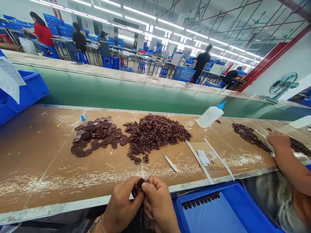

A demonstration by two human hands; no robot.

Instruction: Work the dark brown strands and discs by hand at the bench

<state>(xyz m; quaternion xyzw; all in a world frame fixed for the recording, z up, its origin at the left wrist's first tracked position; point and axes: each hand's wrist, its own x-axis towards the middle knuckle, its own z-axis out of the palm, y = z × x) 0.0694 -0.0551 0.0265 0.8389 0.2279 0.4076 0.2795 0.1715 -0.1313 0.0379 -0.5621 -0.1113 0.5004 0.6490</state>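
My left hand (125, 202) and my right hand (156, 202) meet at the table's front edge, fingers pinched together. Between their fingertips is a small dark brown curly piece (141, 183), mostly covered by the fingers. It resembles the pieces in the large heap of dark brown curly pieces (157, 131) beyond my hands. Left of that heap lies a spread pile of flat brown discs (97, 132). A pointed pale blade-like tool (170, 162) and a thin wooden stick (179, 156) rest on the tabletop, to the right of the heap.
A blue tray (233, 213) at the lower right holds a row of dark pieces. A white squeeze bottle (210, 117) with a blue tip stands tilted at the table's back. A co-worker's hand (278, 140) works at the right. A blue bin (29, 89) is at left.
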